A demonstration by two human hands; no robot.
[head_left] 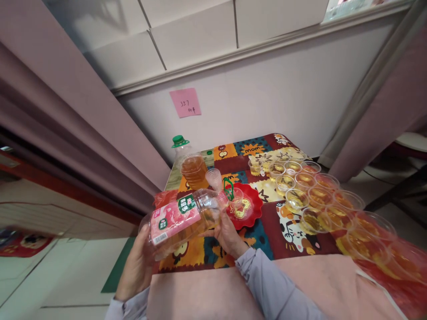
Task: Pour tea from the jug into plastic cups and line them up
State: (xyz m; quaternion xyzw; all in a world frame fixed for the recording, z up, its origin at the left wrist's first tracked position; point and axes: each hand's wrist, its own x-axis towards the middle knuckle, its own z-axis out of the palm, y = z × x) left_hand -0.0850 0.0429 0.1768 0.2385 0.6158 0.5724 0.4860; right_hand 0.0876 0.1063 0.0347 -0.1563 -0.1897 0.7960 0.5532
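A large clear juice bottle (175, 220) with a pink label lies tilted almost flat in the air, its neck pointing right. My left hand (135, 262) is wrapped round the base. Under the neck, my right hand (228, 233) grips the bottle, with its fingertips partly hidden. A green loop handle (228, 188) hangs at the neck, over a clear plastic cup (237, 198) on a red scalloped plate (255, 209). Just behind the neck stand some nested clear cups (213, 178). Pale amber liquid sits inside the bottle.
Several cups of yellow liquid (318, 195) crowd the table's right side. A container of amber liquid (194, 171) stands at the back left, near a green-capped bottle (179, 141). A patterned tablecloth (233, 158) covers the table against the wall; a curtain (83, 111) hangs left.
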